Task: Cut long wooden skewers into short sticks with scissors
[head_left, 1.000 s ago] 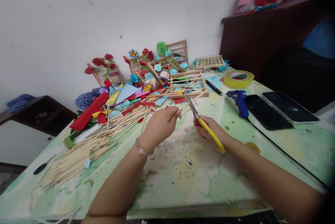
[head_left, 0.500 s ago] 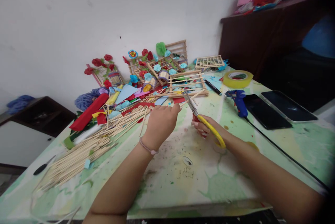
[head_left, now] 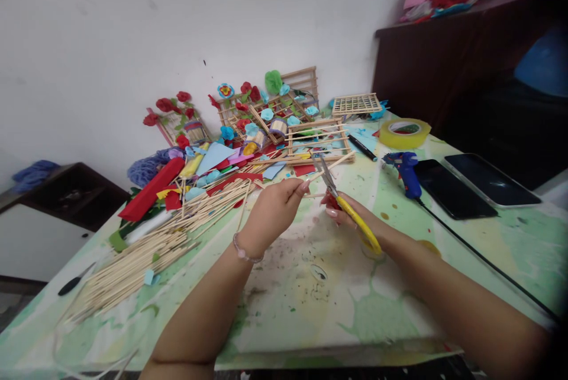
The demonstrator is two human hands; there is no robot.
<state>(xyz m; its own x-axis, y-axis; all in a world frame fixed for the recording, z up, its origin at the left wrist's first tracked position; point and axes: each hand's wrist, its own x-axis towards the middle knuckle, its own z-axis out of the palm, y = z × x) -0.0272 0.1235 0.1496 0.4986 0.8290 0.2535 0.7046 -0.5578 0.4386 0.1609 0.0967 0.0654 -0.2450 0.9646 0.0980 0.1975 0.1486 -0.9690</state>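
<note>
Head view: thin wooden stick pinched in left fist, held over table at parted blades of yellow-handled scissors — handles gripped by right hand. Stick judged light, stiff, splinter-prone; best held close to blades.

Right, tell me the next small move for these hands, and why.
Probably squeeze the scissors with the right hand: the left hand pinches a thin stick, and the blades look parted where they cross it. Whether the stick sits fully between them is too small to tell.
</note>
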